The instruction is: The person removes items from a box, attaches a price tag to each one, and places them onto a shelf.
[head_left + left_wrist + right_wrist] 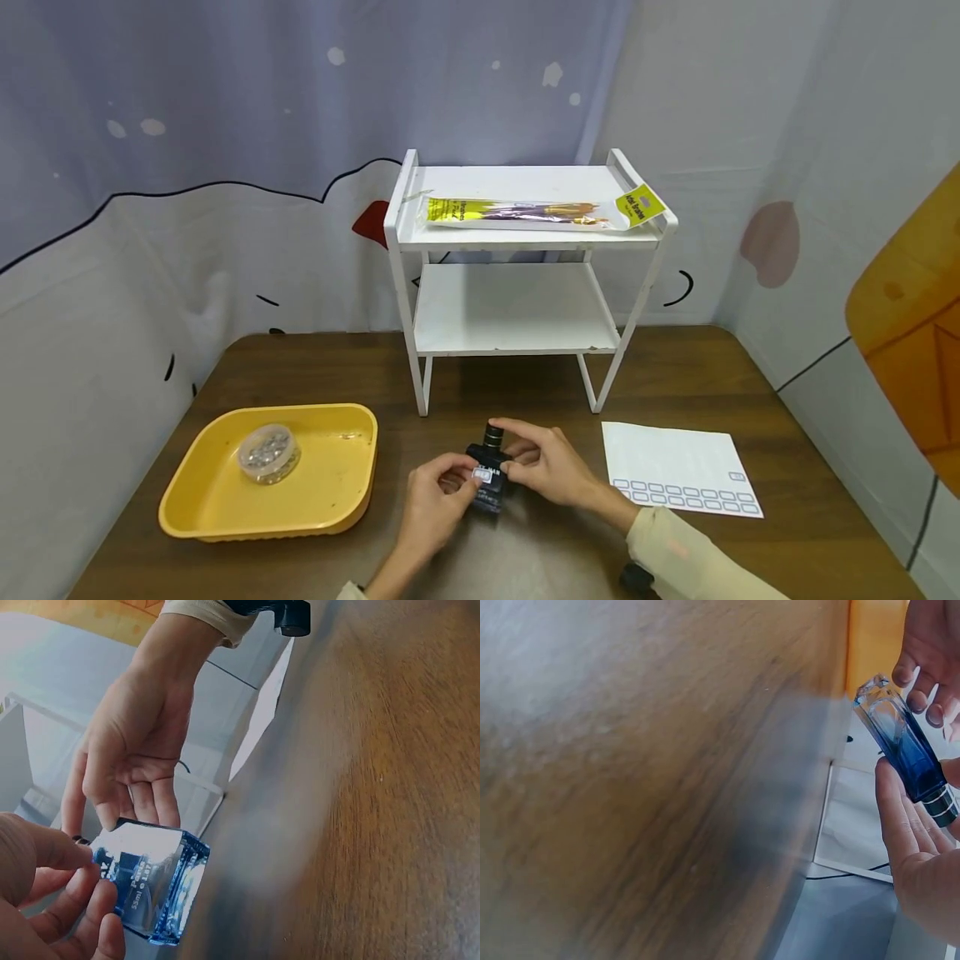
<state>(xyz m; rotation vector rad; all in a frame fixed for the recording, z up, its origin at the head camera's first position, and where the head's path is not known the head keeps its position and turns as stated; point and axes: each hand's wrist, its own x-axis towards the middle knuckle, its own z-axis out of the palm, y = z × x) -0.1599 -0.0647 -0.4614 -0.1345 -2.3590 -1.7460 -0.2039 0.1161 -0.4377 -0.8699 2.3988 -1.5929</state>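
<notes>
Dark blue square glass bottle (pixel 489 482) held between both hands just above the brown wooden table (pixel 795 450), in front of the white two-tier metal shelf (pixel 517 250).

Left hand (pixel 438 500) curled round the lower body, fingertips on a small white label; right hand (pixel 543 462) pinching near the black ribbed cap, about equally near. Long axis running base-to-cap, tilted away toward the shelf. Smooth, clear-edged glass; yellow plastic tray (pixel 330 500) to the left, white label sheet (pixel 675 467) to the right.

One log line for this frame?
left hand: holds bottle | right hand: holds bottle | site: table
</notes>
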